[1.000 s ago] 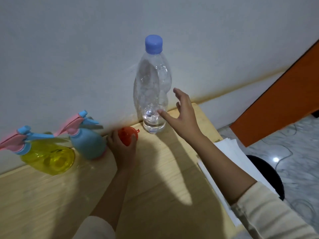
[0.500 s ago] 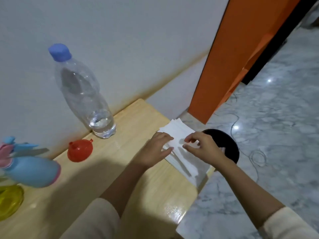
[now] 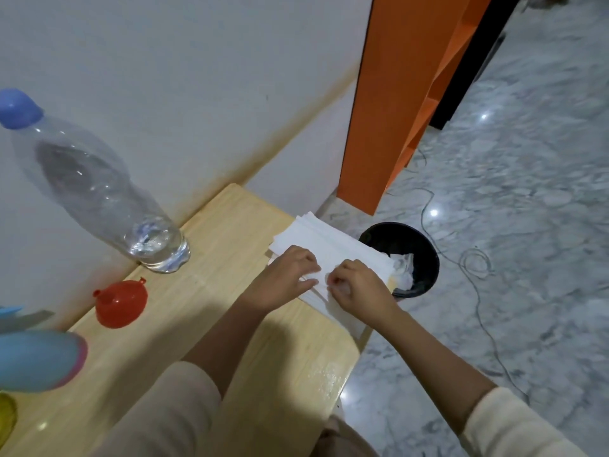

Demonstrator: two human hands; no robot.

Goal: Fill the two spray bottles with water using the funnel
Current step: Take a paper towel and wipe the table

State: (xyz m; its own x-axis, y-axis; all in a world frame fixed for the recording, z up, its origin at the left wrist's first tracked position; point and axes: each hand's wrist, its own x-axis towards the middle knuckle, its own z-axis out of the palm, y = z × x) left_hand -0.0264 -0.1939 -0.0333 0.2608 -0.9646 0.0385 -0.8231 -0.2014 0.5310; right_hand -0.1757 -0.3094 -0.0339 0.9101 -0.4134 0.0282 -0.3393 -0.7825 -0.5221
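Both arms are stretched forward; the left hand (image 3: 286, 276) is laid flat, palm down, and the right hand (image 3: 357, 285) is curled, fingertips pinched.

Glossy wooden table (image 3: 211, 328), clear plastic bottle (image 3: 99, 199), matt paper napkins (image 3: 329, 240)

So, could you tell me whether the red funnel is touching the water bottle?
Apart. The head view shows bare tabletop between the red funnel and the water bottle.

A: Where are the hands?
B: Both on the paper stack (image 3: 333, 240) at three o'clock; the left hand (image 3: 286, 278) lies flat, the right hand (image 3: 357, 285) pinches a sheet.
A: And the funnel (image 3: 120, 303)?
B: At nine o'clock, mouth down, near the water bottle (image 3: 99, 192).
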